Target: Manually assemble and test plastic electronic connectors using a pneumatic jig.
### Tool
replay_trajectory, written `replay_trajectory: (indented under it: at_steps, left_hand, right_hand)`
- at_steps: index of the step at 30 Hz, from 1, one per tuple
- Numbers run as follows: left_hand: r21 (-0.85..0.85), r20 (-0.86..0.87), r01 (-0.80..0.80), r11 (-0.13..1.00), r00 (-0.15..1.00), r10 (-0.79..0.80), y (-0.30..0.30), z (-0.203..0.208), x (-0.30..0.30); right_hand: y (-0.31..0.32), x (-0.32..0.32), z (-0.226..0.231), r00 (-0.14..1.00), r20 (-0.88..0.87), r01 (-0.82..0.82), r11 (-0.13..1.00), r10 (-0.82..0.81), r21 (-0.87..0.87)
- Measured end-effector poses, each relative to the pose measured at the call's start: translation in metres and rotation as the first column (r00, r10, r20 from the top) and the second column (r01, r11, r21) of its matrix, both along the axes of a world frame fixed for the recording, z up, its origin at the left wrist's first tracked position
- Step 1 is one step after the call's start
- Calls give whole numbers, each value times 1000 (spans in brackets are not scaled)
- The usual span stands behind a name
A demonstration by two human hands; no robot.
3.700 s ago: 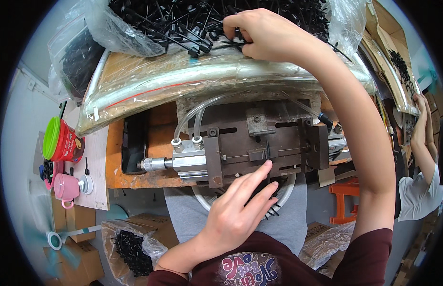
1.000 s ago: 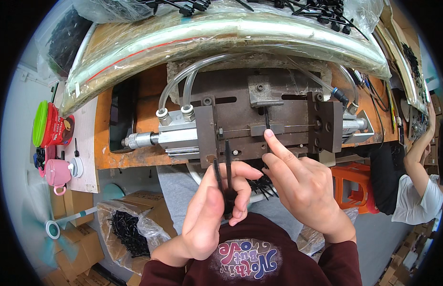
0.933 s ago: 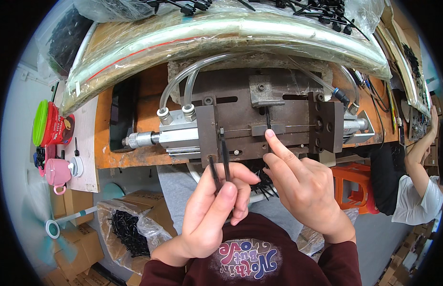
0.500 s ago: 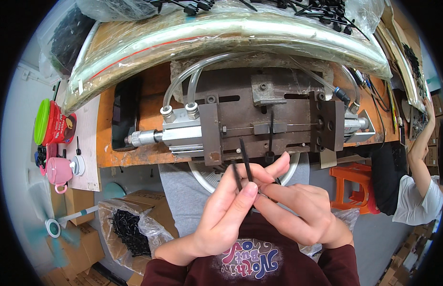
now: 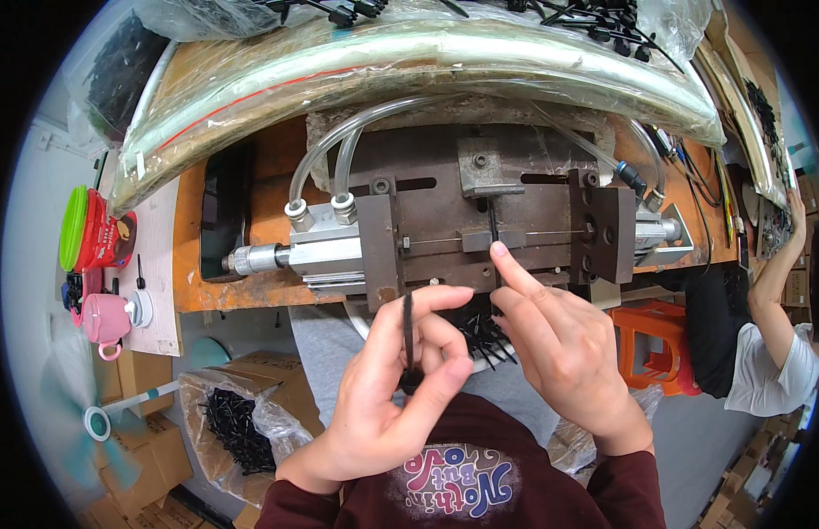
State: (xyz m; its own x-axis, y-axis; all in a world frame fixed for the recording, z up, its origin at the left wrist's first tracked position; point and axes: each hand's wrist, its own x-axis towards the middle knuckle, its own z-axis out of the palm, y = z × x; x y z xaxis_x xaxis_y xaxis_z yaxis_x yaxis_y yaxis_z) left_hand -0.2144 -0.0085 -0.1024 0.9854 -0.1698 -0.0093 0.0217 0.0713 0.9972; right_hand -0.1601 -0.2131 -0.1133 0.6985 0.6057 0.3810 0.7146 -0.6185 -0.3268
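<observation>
A slim black plastic rod (image 5: 408, 328) with a thicker dark end stands in my left hand (image 5: 387, 379), whose fingers curl around it below the machine's front edge. My right hand (image 5: 564, 353) is at the middle of the brown metal jig (image 5: 445, 264). Its index fingertip rests on a second black rod (image 5: 493, 220), which lies in the small grey slotted block (image 5: 474, 241) and reaches back to a metal stop (image 5: 491, 176). The other right fingers close around this rod's near end, mostly hiding it. A thin metal wire crosses the jig through the block.
Silver air cylinders (image 5: 326, 260) with clear hoses flank the jig. A container of black rods (image 5: 484, 335) sits on my lap, partly hidden. Film-wrapped padding (image 5: 409, 66) borders the back. At left stand a pink cup (image 5: 107, 316) and a fan (image 5: 98, 423); at right, an orange stool (image 5: 647, 339) and another person's arm (image 5: 775, 273).
My hands have separated. The right hand has moved forward to the rod in the block; the left has shifted slightly left, keeping one rod. The rod in the block now reaches the metal stop.
</observation>
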Motion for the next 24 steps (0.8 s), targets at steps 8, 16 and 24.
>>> replay_trajectory:
  at_steps: [8,16,24]
  left_hand:
    - [-139,55,109,984,993,-102,12,14,4]
    - [179,395,-263,948,902,175,24,15,0]
    - [515,666,-416,750,745,-44,-7,-9,17]
  right_hand:
    - [5,2,13,999,17,45,987,-43,-156]
    - [9,51,66,997,80,8,994,-16,110]
    - [56,198,146,915,60,404,909,-399,-103]
